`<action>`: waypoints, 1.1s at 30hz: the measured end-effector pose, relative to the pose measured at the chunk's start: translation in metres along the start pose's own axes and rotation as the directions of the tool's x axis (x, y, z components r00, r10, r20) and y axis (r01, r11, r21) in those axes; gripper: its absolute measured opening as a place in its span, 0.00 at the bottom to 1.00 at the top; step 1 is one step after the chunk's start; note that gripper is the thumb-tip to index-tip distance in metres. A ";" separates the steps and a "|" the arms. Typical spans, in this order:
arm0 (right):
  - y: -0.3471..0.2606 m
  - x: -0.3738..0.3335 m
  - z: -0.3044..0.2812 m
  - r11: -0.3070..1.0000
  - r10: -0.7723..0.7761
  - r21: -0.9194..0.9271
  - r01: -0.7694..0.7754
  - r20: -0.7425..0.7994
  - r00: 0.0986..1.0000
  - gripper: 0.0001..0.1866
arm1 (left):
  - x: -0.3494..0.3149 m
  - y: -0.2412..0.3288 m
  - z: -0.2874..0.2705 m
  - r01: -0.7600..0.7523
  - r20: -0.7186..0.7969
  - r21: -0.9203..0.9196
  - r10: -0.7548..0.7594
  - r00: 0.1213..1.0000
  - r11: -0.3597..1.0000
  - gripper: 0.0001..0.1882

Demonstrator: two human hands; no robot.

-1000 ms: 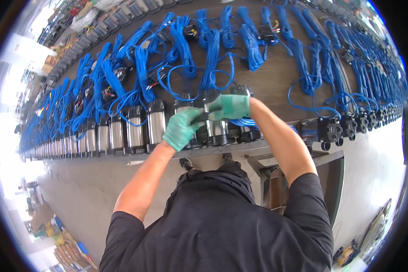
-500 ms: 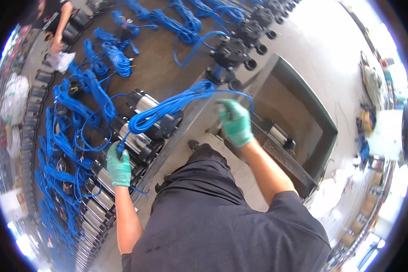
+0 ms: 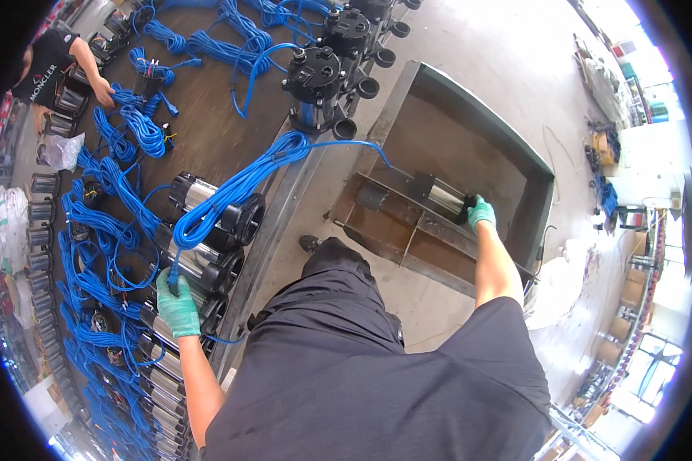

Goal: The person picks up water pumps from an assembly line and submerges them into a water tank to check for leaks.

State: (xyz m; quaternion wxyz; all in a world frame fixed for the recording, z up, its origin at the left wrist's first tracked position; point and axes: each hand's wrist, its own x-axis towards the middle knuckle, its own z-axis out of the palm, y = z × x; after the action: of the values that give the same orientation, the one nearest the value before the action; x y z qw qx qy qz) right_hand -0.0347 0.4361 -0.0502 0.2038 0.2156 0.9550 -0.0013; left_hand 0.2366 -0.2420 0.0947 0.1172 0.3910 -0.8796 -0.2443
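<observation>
My left hand (image 3: 178, 305), in a green glove, grips the lower end of a bundle of blue cable (image 3: 234, 188) that lies over steel pump motors (image 3: 211, 223) on the workbench. My right hand (image 3: 480, 213), also gloved green, is stretched out to the right and holds a steel pump motor (image 3: 446, 198) resting on a frame inside an open metal tank (image 3: 469, 131). A blue cable runs from the bundle toward that motor.
Many more motors and coiled blue cables (image 3: 100, 230) cover the long bench (image 3: 207, 131). Black pump housings (image 3: 315, 73) stand at the bench's far end. Another person (image 3: 54, 65) works at the upper left. Boxes and clutter sit at the right on the concrete floor.
My view swung right. My right hand carried a motor off the bench and reached out into the tank; my left hand stayed low on the blue cable bundle.
</observation>
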 end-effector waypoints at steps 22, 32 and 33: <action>-0.016 0.002 -0.020 0.979 -0.125 -0.144 0.147 0.154 0.980 0.24 | 0.000 -0.010 0.002 0.074 -0.033 -0.053 -0.075 0.997 0.996 0.18; 0.040 0.044 0.025 0.966 -0.148 -0.193 0.170 0.121 0.982 0.31 | -0.007 0.020 0.002 0.077 -0.038 0.026 -0.076 0.996 0.997 0.18; 0.020 0.032 0.010 0.968 -0.118 -0.207 0.145 0.138 0.983 0.30 | -0.008 0.014 0.004 0.081 -0.049 0.008 -0.080 0.996 0.997 0.18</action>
State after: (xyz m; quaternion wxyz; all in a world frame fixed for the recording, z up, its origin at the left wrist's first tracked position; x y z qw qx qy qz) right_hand -0.0493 0.4667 -0.0700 0.2845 0.1277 0.9471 0.0754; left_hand 0.2314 -0.2262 0.0985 0.1269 0.4325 -0.8612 -0.2349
